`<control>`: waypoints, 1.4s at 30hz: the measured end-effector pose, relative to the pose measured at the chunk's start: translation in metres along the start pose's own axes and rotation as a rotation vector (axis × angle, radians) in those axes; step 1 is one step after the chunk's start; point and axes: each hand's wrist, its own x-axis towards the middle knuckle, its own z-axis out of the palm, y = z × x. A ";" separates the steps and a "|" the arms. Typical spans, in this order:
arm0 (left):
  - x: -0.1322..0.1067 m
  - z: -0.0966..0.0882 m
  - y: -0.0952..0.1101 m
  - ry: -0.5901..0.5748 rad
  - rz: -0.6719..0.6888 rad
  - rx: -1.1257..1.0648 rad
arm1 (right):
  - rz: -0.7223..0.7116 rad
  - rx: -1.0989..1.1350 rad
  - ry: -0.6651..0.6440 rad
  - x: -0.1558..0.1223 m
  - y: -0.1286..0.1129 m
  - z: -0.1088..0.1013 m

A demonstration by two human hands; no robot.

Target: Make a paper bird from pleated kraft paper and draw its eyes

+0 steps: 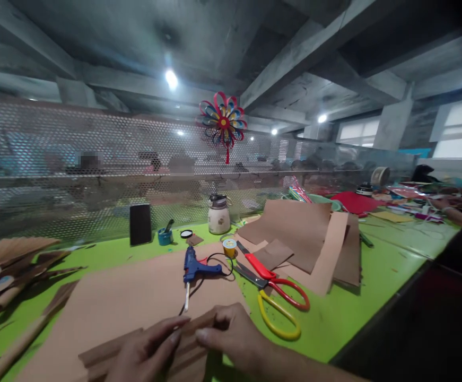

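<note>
Both in head view: L hand (149,345) & R hand (241,334), close tog. Pinch folded brown paper (191,355) at btm. ctr., over flat brown sheet (135,292) on green worktop (326,329). Just beyond: blue glue gun (193,269). To R, nr. yellow tub (229,248): scissors (260,283), red/yellow handles.

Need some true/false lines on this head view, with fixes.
1. The left hand and right hand both hold folded brown paper. True.
2. Both scissors handles are red. False: the scissors have one red, one yellow.
3. The glue gun lies on a large brown sheet. True.
4. The flower ornament lies beside the glue gun. False: the flower ornament is up by the mesh partition.
5. The blue pot stands left of the pale bottle. True.
</note>
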 end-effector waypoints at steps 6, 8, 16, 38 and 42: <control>-0.008 0.001 0.019 -0.053 0.108 0.127 | 0.001 0.006 -0.092 -0.009 -0.007 -0.010; -0.010 0.001 0.021 -0.045 0.049 0.032 | 0.049 -0.011 -0.103 -0.009 -0.008 -0.010; -0.008 -0.011 0.021 -0.055 -0.110 -0.257 | 0.041 -0.036 -0.088 0.005 -0.014 0.012; -0.017 0.011 0.017 -0.211 0.423 0.579 | -0.062 -0.038 -0.017 0.011 -0.006 0.007; -0.016 0.011 0.013 -0.222 0.387 0.586 | -0.034 -0.078 -0.094 0.011 -0.008 0.000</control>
